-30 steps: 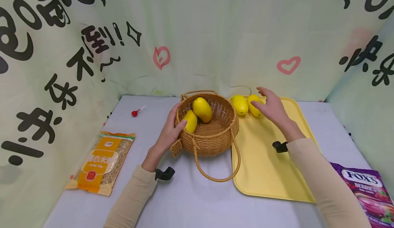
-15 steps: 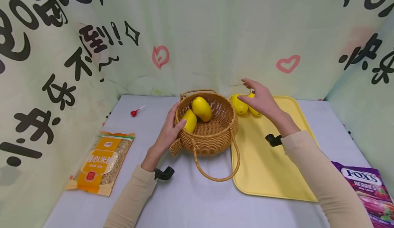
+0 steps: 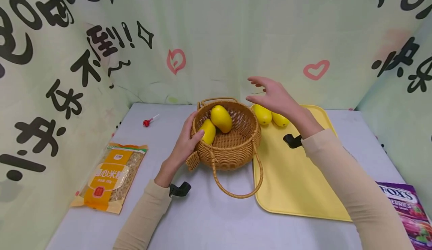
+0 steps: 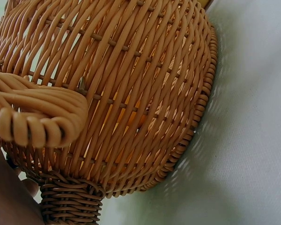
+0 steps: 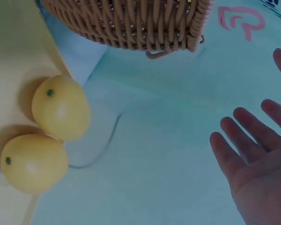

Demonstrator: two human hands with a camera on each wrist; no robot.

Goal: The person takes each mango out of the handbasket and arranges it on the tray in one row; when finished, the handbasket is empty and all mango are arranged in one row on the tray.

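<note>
A brown wicker basket point(image 3: 231, 159) stands on the table with its long handle hanging down in front. Two yellow mangoes lie inside: one toward the back point(image 3: 221, 119), the other mango point(image 3: 208, 133) by the left wall. My left hand point(image 3: 185, 139) grips the basket's left side, thumb over the rim. The wicker wall point(image 4: 131, 93) fills most of the left wrist view. My right hand point(image 3: 275, 97) hovers behind and right of the basket, fingers apart, holding nothing. Beneath it, two more mangoes, a left one point(image 5: 61, 110) and a right one point(image 5: 35, 164), sit side by side.
Those two mangoes rest at the back left corner of a yellow tray point(image 3: 300, 186). A red lollipop point(image 3: 146, 123) and an orange grain packet point(image 3: 111, 178) lie on the left. A purple FOX'S bag point(image 3: 406, 208) lies front right, partly behind the right sleeve.
My right hand has moved left and up, from over the mangoes on the tray toward the basket's back right. The left hand and basket stay put.
</note>
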